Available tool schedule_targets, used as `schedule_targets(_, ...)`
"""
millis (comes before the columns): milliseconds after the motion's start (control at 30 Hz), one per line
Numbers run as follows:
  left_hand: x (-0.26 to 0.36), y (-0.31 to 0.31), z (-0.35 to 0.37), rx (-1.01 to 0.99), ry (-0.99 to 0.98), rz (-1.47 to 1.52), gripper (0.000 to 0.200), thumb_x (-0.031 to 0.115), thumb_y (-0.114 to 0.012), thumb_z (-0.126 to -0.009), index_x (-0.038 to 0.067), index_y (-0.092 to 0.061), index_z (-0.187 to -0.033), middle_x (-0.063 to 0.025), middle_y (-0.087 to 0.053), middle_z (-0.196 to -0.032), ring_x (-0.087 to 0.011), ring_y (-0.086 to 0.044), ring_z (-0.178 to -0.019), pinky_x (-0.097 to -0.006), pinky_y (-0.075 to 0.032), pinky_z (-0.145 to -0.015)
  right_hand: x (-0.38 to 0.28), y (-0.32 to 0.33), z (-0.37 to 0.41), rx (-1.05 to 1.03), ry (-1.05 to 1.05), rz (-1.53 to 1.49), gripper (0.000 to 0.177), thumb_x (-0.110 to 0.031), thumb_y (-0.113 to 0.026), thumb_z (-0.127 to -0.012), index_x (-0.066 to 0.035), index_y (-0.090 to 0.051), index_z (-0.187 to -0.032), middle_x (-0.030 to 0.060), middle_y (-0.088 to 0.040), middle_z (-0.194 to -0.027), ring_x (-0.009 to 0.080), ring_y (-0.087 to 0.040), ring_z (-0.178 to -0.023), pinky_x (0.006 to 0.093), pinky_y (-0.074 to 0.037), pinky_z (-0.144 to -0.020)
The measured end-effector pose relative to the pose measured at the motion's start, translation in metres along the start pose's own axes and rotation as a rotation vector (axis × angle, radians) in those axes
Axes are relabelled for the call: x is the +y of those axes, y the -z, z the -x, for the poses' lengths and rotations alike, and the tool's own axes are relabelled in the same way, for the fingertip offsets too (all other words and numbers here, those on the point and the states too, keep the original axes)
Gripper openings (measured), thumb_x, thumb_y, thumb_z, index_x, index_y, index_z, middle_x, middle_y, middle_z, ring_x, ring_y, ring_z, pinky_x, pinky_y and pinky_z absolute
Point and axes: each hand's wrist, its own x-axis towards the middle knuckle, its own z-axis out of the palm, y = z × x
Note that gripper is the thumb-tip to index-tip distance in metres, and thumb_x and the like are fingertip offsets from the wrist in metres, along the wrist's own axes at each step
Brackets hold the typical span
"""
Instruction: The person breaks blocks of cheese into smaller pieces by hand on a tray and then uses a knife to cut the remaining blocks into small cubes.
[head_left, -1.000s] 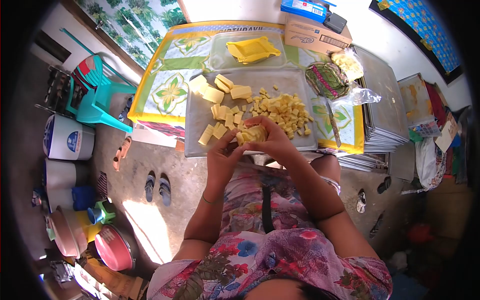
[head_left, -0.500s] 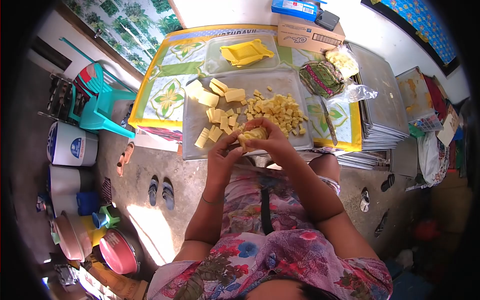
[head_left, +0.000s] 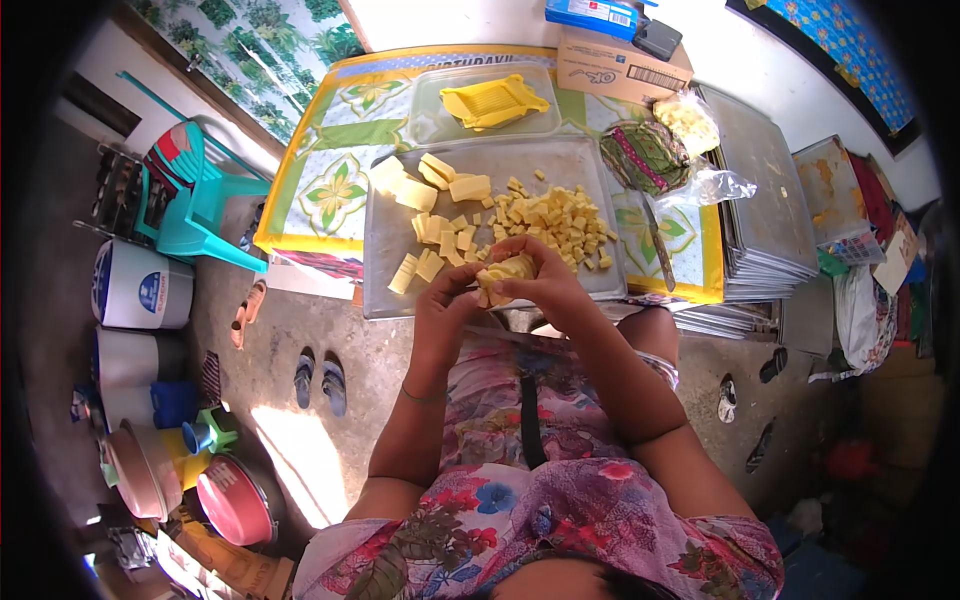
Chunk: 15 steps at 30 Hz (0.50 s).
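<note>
Both my left hand (head_left: 447,298) and my right hand (head_left: 540,275) are closed around a ridged roll of yellow dough (head_left: 510,268), over the near edge of a grey metal tray (head_left: 384,260). On the tray, a pile of small dough cubes (head_left: 560,218) lies just beyond my right hand. Thicker dough slabs (head_left: 415,195) are at the back left, with cut strips (head_left: 430,265) in front of them, close to my left hand. My fingers partly hide the roll.
Behind the tray, a ridged yellow plastic board (head_left: 495,102) rests on a translucent lid (head_left: 430,118). To the right lie a knife (head_left: 660,245), a patterned cloth (head_left: 642,158) and a plastic bag (head_left: 688,122). Stacked metal trays (head_left: 750,190) stand beyond the table's right edge.
My hands stay nearly in place around the roll, with only a slight shift of the fingers. The items on the tray look unchanged.
</note>
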Motion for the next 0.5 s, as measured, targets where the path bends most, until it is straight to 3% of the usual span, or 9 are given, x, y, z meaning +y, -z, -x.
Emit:
schedule_targets(367,-0.0017,0.0001,-0.0006,0.025,0.01,-0.089,0.027,0.0,-0.062,-0.083,-0.005,-0.06,-0.11,-0.0107,-0.065,-0.102,-0.0146,-0.064,-0.088,-0.0261,-0.054,-0.079,0.0028,0.0004,0.0025,-0.018,-0.014,0.043,0.048,-0.003,-0.078,-0.071,-0.005,-0.054,-0.113,0.0026,-0.056,-0.107,0.0121,-0.057,-0.098,0.0263,-0.048,-0.085)
schedule_targets(500,-0.0026,-0.0022,0.0013,0.047,-0.03,-0.145,0.026,-0.001,-0.062,-0.083,-0.005,-0.061,-0.109,-0.0105,-0.065,-0.101,-0.0142,-0.063,-0.089,-0.0259,-0.053,-0.079,0.0011,-0.0024,0.004,0.002,-0.003,0.046,0.046,-0.002,-0.077,-0.071,-0.002,-0.055,-0.111,0.006,-0.057,-0.107,0.0137,-0.058,-0.098,0.027,-0.05,-0.084)
